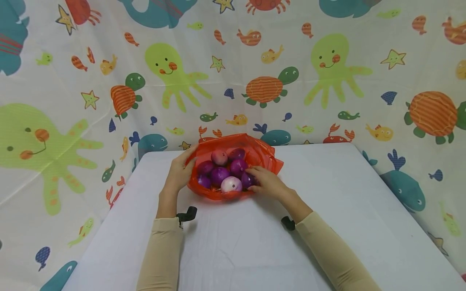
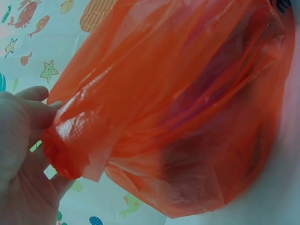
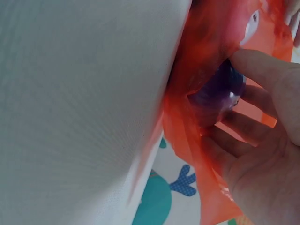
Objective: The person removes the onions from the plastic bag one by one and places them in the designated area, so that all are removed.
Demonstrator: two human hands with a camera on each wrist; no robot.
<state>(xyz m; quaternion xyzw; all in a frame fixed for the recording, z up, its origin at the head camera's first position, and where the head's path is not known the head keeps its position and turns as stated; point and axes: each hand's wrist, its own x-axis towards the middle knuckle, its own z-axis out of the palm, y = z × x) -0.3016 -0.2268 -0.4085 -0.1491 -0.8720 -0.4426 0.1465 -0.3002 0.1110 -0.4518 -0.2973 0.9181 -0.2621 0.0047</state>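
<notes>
A thin red plastic bag (image 1: pixel 211 195) lies on the table with its mouth spread toward me. Inside are several glossy round purple fruits, which look like passion fruits (image 1: pixel 220 176); one at the front is pale (image 1: pixel 231 184) with a dark spot. My left hand (image 1: pixel 181 169) holds the bag's left edge, with bunched plastic at its fingers in the left wrist view. At the right side of the mouth, my right hand (image 1: pixel 267 182) reaches in. Its thumb and fingers are curled round a dark purple passion fruit (image 3: pixel 218 91), partly covered by the plastic.
The bag is near the far edge of a white table (image 1: pixel 233 250). Behind it hangs a curtain (image 1: pixel 233 60) printed with sea animals, which also runs down the sides. A small black wrist camera (image 1: pixel 187 214) sticks out at the left cuff.
</notes>
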